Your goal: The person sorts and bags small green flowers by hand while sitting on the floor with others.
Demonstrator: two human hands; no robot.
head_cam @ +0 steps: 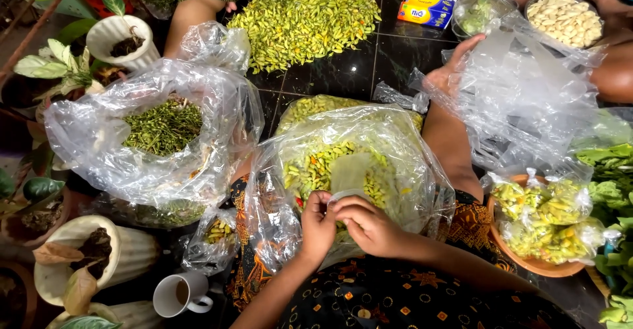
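Opening a small bag over the chili sack.
Left hand [319, 222] and right hand [370, 227] fingers pinch the small clear bag [349, 176]; the mouth needs spreading next.

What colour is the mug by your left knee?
White mug, seen in the head view.

A small clear plastic bag [349, 174], thin and glossy, sits pinched between the left hand [318, 227] and the right hand [370, 227]. At twelve o'clock from them a large crinkled transparent plastic sack [402, 144] holds smooth, waxy yellow-green chillies [316, 164]. The black tiled floor [343, 72] gleams, polished. At seven o'clock stands a glazed white ceramic mug [181, 294].
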